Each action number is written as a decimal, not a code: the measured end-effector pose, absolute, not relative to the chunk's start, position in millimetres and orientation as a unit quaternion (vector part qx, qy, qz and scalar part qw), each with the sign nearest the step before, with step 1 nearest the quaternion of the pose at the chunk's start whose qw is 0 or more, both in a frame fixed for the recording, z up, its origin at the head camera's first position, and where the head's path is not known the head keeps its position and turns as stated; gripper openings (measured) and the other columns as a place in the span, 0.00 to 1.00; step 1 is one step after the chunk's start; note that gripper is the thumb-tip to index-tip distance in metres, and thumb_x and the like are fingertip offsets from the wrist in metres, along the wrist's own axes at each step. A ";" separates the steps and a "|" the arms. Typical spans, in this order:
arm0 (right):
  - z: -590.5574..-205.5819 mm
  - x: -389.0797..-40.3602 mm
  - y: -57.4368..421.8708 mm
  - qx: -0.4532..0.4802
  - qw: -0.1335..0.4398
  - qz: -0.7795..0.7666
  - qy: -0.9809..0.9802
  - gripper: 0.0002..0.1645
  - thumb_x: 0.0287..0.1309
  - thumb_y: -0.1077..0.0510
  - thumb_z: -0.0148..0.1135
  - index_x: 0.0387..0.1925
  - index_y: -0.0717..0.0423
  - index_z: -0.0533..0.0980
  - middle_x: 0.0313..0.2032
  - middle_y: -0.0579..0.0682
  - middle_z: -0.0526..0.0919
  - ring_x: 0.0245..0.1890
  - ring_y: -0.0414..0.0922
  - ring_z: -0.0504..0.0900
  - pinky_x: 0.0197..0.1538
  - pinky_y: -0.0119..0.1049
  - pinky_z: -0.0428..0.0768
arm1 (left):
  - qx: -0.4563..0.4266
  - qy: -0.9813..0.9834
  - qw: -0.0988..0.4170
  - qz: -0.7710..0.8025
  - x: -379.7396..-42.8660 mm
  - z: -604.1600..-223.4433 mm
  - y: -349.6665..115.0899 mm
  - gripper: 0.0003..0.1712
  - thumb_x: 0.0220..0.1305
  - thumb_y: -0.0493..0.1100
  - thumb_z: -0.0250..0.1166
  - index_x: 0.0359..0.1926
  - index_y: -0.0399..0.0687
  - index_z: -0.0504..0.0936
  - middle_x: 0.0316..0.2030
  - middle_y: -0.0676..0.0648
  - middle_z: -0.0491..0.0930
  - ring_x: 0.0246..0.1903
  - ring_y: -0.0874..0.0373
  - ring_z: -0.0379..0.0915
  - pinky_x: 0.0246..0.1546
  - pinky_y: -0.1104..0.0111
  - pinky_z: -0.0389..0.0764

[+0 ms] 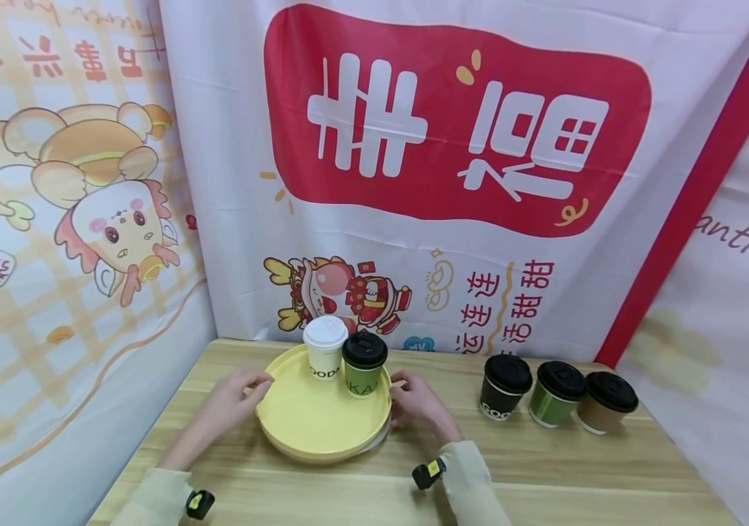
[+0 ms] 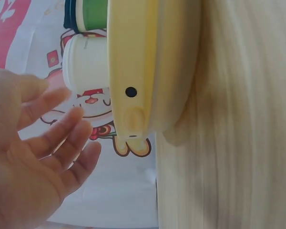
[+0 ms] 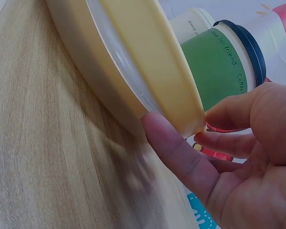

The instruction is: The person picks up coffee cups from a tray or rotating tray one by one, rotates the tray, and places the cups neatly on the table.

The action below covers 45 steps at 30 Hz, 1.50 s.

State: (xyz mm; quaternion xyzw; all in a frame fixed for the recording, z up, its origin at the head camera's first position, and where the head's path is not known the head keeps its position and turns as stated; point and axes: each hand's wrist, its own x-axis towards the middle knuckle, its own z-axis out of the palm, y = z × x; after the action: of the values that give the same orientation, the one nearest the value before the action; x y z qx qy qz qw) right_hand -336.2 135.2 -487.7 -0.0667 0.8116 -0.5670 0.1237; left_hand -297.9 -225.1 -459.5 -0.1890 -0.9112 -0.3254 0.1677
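Note:
A round yellow tray [image 1: 321, 420] carries a white-lidded paper cup [image 1: 324, 351] and a black-lidded green cup [image 1: 364, 365] at its back. Under the tray is a second round layer [image 3: 81, 43], with a pale band between the two. My right hand [image 1: 419, 400] pinches the tray's rim at its right side, thumb low on the side wall and fingertips at the top edge. Beside the left rim, my left hand [image 1: 237, 398] is held with loose, spread fingers; the left wrist view shows a gap between them and the tray wall.
Three black-lidded cups stand in a row at the right: a black one [image 1: 504, 387], a green one [image 1: 554, 394] and a brown one [image 1: 604, 403]. The wooden table [image 1: 321, 500] meets a printed cloth [image 1: 229, 219] at the back and another cloth on the left.

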 end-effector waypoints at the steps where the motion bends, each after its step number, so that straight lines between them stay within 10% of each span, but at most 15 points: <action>1: -488.2 -336.5 135.2 -0.067 0.123 -0.567 0.812 0.21 0.61 0.61 0.48 0.55 0.65 0.65 0.34 0.62 0.74 0.25 0.54 0.81 0.32 0.53 0.81 | -0.196 -0.911 0.162 -0.325 -296.0 -459.7 -224.3 0.10 0.64 0.46 0.59 0.41 0.48 0.82 0.38 0.50 0.80 0.39 0.57 0.75 0.36 0.66 0.79; 45: -492.8 -340.8 137.6 -0.073 0.133 -0.574 0.805 0.22 0.63 0.59 0.48 0.56 0.67 0.63 0.39 0.67 0.76 0.31 0.66 0.80 0.34 0.57 0.79 | -0.313 -0.926 0.149 -0.150 -260.1 -476.1 -201.9 0.17 0.46 0.65 0.67 0.27 0.60 0.81 0.29 0.62 0.72 0.33 0.65 0.63 0.34 0.69 0.72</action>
State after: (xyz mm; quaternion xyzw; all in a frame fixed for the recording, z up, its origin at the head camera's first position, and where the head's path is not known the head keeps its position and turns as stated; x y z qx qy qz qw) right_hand -340.8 137.6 -492.8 -0.0734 0.8047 -0.5739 0.1331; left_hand -260.1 -201.9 -476.1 -0.3132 -0.9259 -0.1500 0.1491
